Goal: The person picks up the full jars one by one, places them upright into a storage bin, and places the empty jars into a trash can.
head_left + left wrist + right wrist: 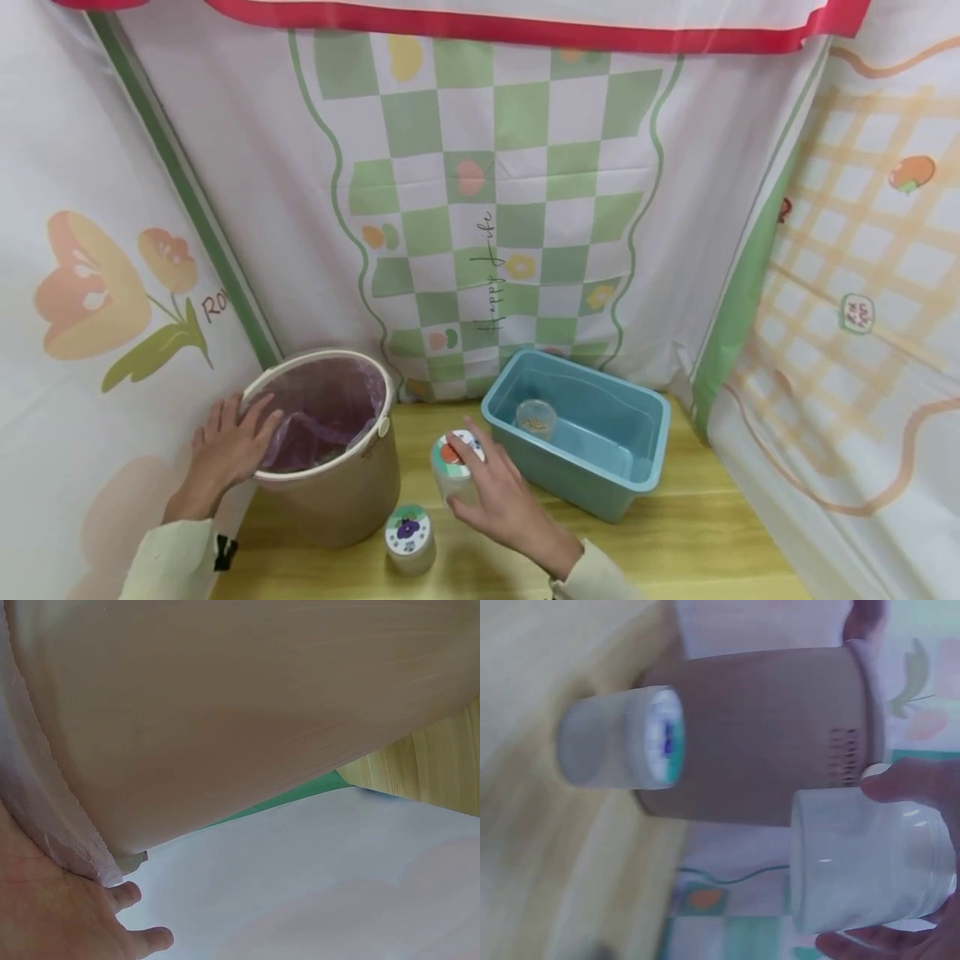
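Note:
My right hand (498,496) grips a clear plastic jar (855,862) by its top, around a white lid with a green and orange picture. That jar is held above the table between the bin and the blue tub; in the right wrist view its body looks see-through. A second jar (410,537), its lid printed with a purple fruit, stands upright on the table beside the bin. My left hand (228,446) rests on the left rim of the beige trash bin (337,500), its fingers spread. A thin purple bag lines the bin.
A blue rectangular tub (577,475) sits right of the bin. Inside its left end is a small clear container (536,419) with tan grains at the bottom. Printed cloth curtains (495,208) enclose the wooden table (697,533) at the back and sides.

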